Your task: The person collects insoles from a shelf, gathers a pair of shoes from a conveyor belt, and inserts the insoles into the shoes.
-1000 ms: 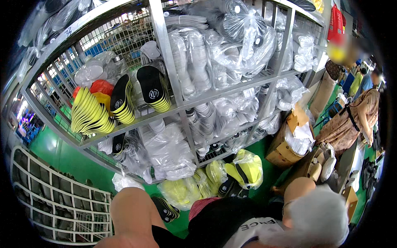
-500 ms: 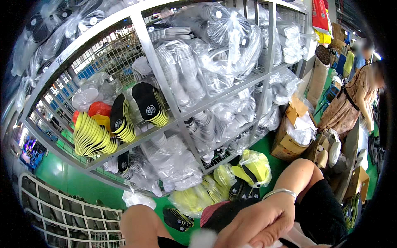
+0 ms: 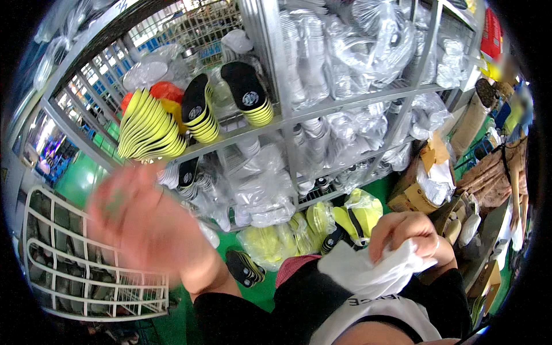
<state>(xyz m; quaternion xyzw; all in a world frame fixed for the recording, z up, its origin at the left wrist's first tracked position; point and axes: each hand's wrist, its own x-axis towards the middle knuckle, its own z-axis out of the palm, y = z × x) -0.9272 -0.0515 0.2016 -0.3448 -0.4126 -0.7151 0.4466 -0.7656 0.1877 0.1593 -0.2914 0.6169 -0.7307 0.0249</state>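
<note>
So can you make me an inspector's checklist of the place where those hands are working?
Surface: green floor, partly hidden by the person's body.
Things in hand: white cloth, thin and crumpled.
Clutter: loose stack of yellow-and-black insoles and bagged yellow insoles on the floor; cardboard box, flaps up.
Hands: right hand grips the cloth; left hand too blurred to judge its fingers, nothing seen in it.
Cables: nothing seen.
Surroundings: metal shelf full of insoles and plastic bags; white rack at lower left.
</note>
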